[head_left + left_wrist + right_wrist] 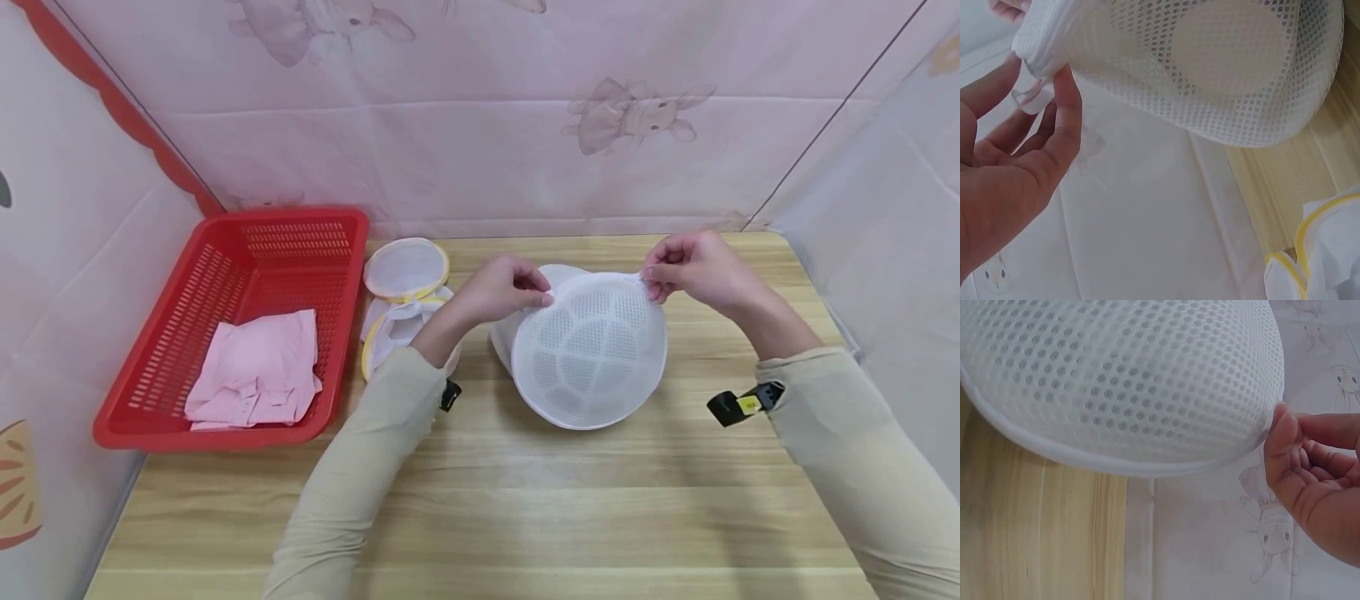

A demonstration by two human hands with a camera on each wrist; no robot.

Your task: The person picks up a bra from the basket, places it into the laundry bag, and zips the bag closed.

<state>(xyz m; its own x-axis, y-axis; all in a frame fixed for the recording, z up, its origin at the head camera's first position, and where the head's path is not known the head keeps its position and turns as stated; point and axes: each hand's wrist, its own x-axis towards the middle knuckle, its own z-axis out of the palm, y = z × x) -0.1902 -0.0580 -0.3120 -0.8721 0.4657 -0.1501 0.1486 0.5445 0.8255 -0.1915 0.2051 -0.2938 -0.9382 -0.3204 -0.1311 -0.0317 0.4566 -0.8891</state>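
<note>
A round white mesh laundry bag is held up at its upper rim between the two hands, its lower part at the tabletop. On its upper left edge the left hand pinches the rim. In the left wrist view the thumb and fingers are at the bag's edge beside a small white loop. The right hand pinches the upper right edge between thumb and fingers, also seen in the right wrist view, where the mesh bulges. Through the mesh in the left wrist view, a pale round patch shows.
A red plastic basket stands at the left with a folded pink cloth garment in it. Between basket and left arm lie white mesh bags with yellow rims. A printed pink wall covering rises behind the wooden table.
</note>
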